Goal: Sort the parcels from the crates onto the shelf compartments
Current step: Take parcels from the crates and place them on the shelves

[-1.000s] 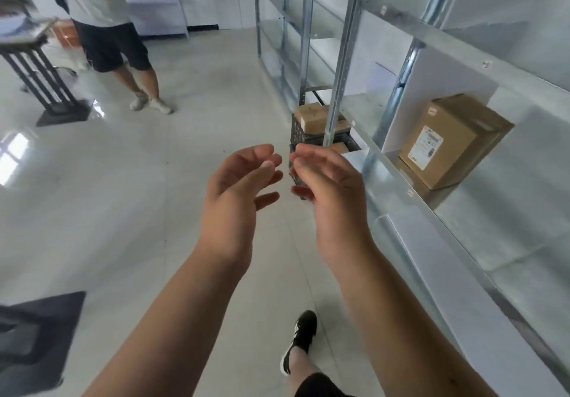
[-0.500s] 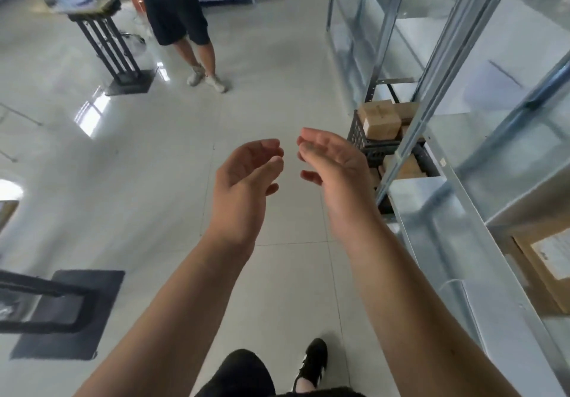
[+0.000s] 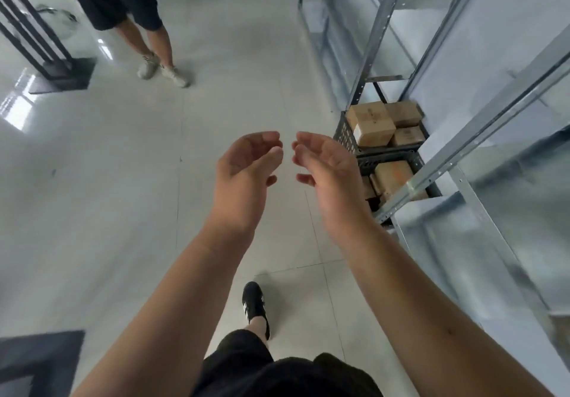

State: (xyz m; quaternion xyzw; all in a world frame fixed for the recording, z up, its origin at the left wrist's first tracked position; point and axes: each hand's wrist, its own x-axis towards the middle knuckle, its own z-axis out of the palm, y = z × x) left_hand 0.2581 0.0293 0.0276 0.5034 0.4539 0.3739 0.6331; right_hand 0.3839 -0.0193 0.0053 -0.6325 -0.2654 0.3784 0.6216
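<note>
My left hand (image 3: 243,177) and my right hand (image 3: 327,174) are raised in front of me over the floor, fingers loosely curved toward each other, holding nothing. Ahead on the right, two black crates stand on the floor by the shelf. The far crate (image 3: 345,133) holds several brown cardboard parcels (image 3: 374,123). The near crate (image 3: 370,162) holds more parcels (image 3: 394,174), partly hidden behind my right hand and a shelf beam. The metal shelf (image 3: 431,177) runs along the right side.
Another person (image 3: 123,1) in dark shorts and pale shoes stands on the tiled floor at the upper left. A black stand (image 3: 46,57) is at the far left. A dark mat (image 3: 37,359) lies at the lower left. My black shoe (image 3: 254,304) steps forward.
The view has tilted down and moved toward the crates, which now look closer. The labelled box on the shelf has left the view. My hands stay raised and empty.
</note>
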